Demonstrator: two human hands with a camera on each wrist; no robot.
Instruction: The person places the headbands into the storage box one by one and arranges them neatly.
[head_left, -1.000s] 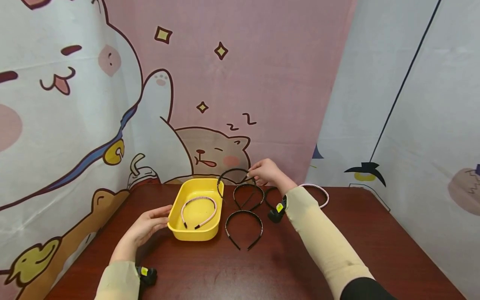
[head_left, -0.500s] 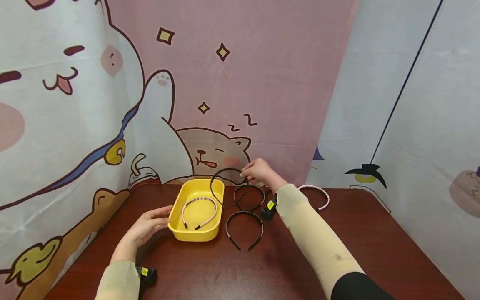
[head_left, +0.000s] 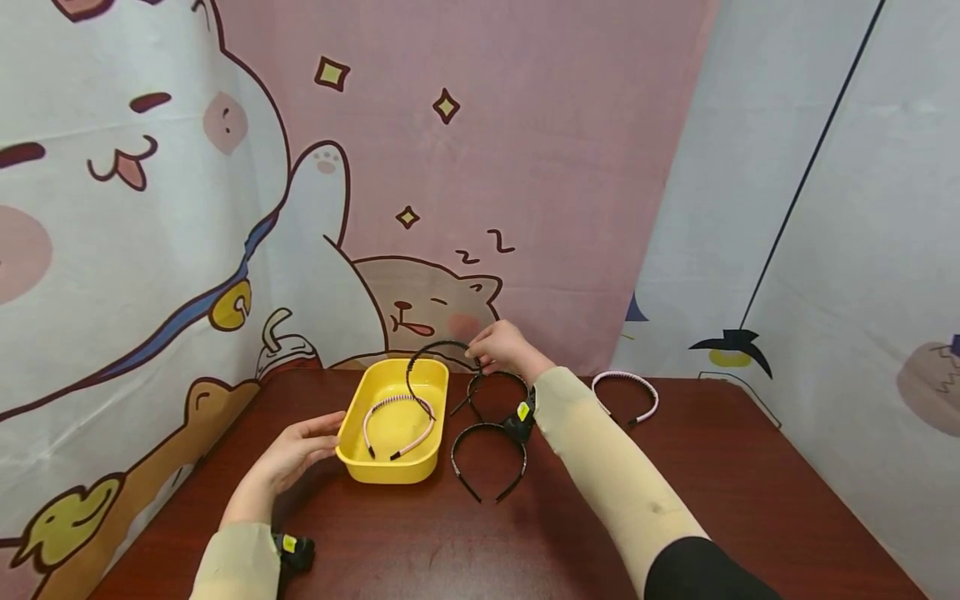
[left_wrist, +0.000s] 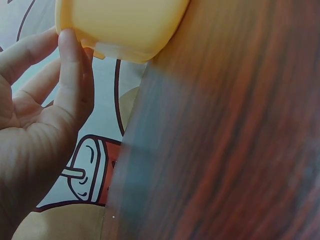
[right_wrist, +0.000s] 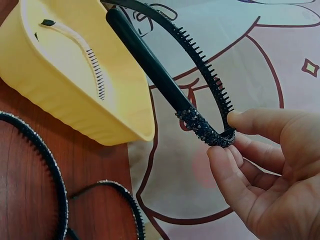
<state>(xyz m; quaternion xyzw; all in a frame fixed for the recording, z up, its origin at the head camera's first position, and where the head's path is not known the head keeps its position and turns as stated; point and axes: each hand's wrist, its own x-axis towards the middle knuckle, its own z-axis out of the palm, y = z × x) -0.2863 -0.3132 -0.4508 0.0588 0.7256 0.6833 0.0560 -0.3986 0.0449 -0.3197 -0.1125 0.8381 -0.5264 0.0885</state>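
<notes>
My right hand pinches a black headband between thumb and fingers. In the right wrist view the headband shows comb teeth and dark glittery stones. It hangs tilted above the yellow tray, one end over the tray's inside. A pink-and-white headband lies in the tray. At the tray's left side, my left hand touches the rim with fairly straight fingertips; the left wrist view shows those fingers against the tray's outer wall.
Right of the tray, a black headband lies on the dark wooden table. Another black headband lies behind it, partly hidden by my right arm. Farther right is a pink-and-white headband. A printed cartoon curtain hangs behind the table.
My right hand has moved left with the black headband, bringing it farther over the tray. The left hand and tray stay in place. More of the right-side pink-and-white headband now shows.
</notes>
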